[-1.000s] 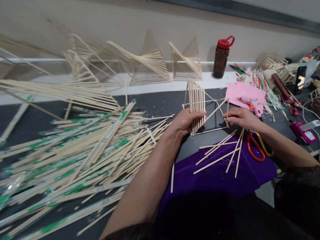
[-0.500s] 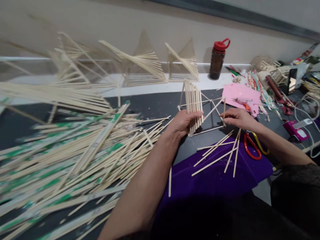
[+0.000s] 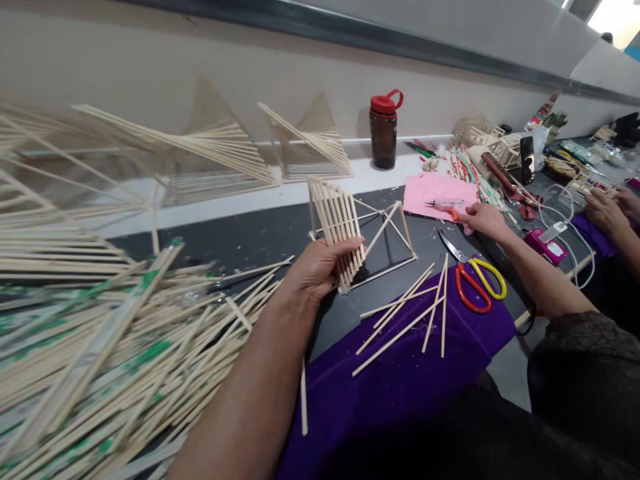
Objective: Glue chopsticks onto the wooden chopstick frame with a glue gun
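My left hand [image 3: 325, 267] is closed around a wooden stick frame [image 3: 345, 217], its thumb across a row of slanted parallel sticks. The frame's triangular end reaches right, low over the dark table. My right hand [image 3: 485, 220] is at the glue gun [image 3: 447, 205], fingers wrapped around its handle, which they mostly hide. The gun lies over a pink sheet [image 3: 417, 190], nozzle to the left. Between my arms, loose sticks [image 3: 400, 335] lie on a purple cloth [image 3: 375, 400], beside scissors [image 3: 473, 293] with red and yellow handles.
A big pile of sticks [image 3: 165, 353], partly in green-marked wrappers, spreads at left. Twisted stick models [image 3: 215, 150] stand along the wall, near a red-lidded bottle [image 3: 384, 133]. A magenta box with cables [image 3: 547, 248] lies at right. Another person's hands [image 3: 607, 217] work beyond it.
My right hand has left the frame's right end and moved to the glue gun. The left hand still holds the frame. The view has turned right, showing another person's hands.
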